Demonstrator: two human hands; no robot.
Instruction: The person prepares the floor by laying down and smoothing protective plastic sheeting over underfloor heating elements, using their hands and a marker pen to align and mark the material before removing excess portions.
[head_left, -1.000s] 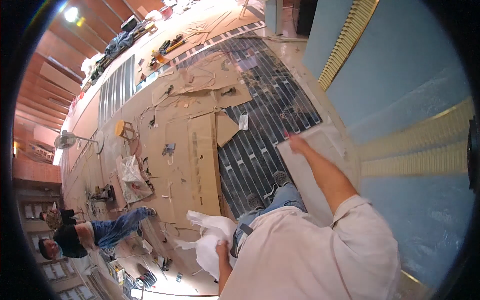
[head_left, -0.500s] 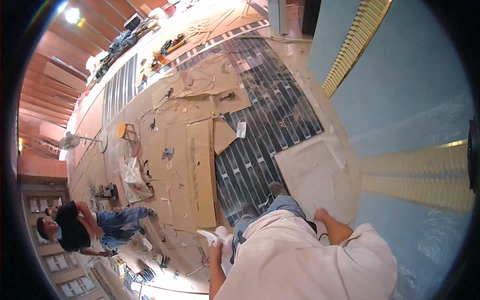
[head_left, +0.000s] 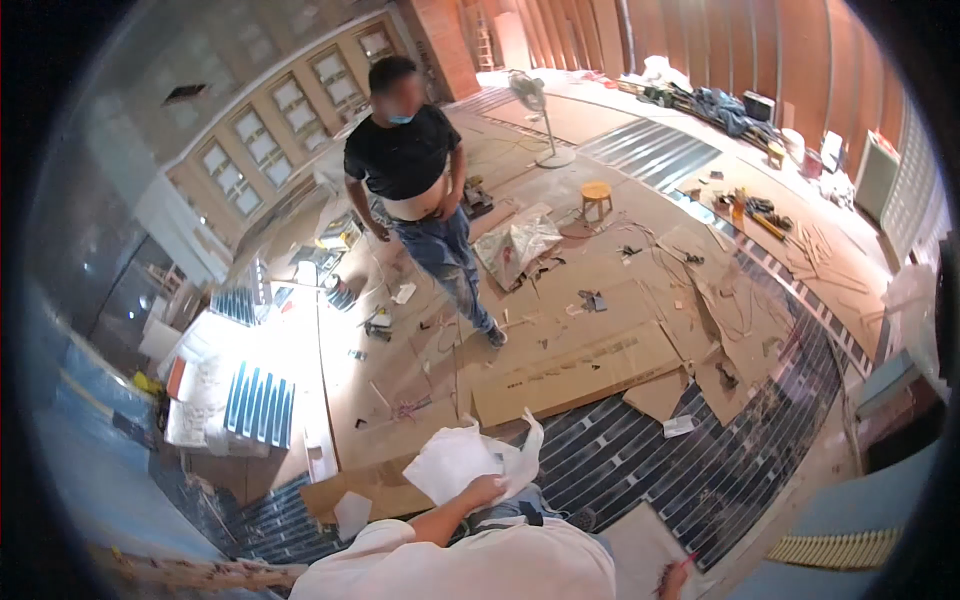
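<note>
My left hand is closed on a crumpled white sheet, thin like plastic or cloth, which spreads out in front of my body with one loose end sticking up. Low at the right, my right hand is partly cut off by the picture's edge. Its fingers are closed on a slim red stick-like thing, too small to name more exactly. Beneath it lies a pale board, beside dark striped floor panels.
A person in a black shirt stands ahead on cardboard sheets. Further off are a wooden stool, a standing fan and a crumpled plastic sheet. Cables and scraps litter the floor. Bright light falls at left.
My view has swung left toward the other person, who now stands nearer the middle. The white sheet in my left hand is spread wider. My right hand still grips the red thing.
</note>
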